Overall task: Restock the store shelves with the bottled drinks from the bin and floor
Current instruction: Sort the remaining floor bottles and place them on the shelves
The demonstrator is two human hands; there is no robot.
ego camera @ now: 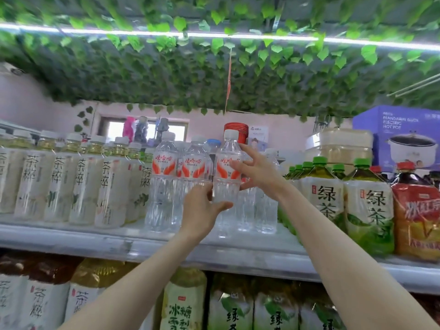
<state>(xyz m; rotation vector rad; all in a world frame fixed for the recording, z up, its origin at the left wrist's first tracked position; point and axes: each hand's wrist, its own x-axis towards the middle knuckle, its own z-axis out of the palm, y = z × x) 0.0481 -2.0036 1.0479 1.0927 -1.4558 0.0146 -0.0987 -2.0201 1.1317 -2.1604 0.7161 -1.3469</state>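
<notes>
A clear water bottle (227,177) with a white cap and red-and-white label stands upright at the front of the upper shelf (147,244). My left hand (202,210) holds its lower body, thumb across the front. My right hand (258,171) touches its right side at label height with fingers spread and nearly straight. Two matching water bottles (166,179) stand just left of it, and more stand behind it.
Pale tea bottles (78,184) fill the shelf's left part. Large green tea bottles (366,206) and a red-labelled tea bottle (416,210) stand on the right. Boxes and a purple hot pot carton (400,136) sit behind. Another row of bottles (183,303) fills the shelf below.
</notes>
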